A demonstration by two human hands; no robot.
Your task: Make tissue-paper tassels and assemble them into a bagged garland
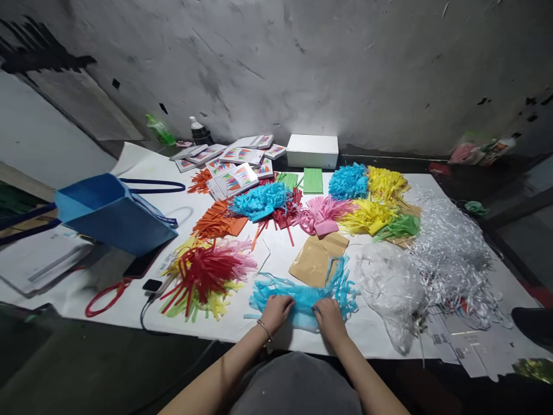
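Observation:
A sheet of blue tissue paper with fringed ends (303,294) lies at the table's near edge. My left hand (277,312) grips its near left part with curled fingers. On the right, my right hand (329,318) pinches the same sheet, a short gap away from the left one. Loose blue strips spread out on both sides of my hands. Just behind the sheet is a folded brown paper piece (311,259), partly covered by blue strips. A fringed bundle of red, pink and yellow tissue (205,271) rests to the left.
Tissue tassels in orange, blue (259,200), pink (325,214), yellow and green line the middle. Behind them are printed boxes (235,180) and a white box (312,151). Clear plastic (391,288) and silvery strips (449,253) lie right; a blue bag (112,213) and red-handled scissors (108,297) left.

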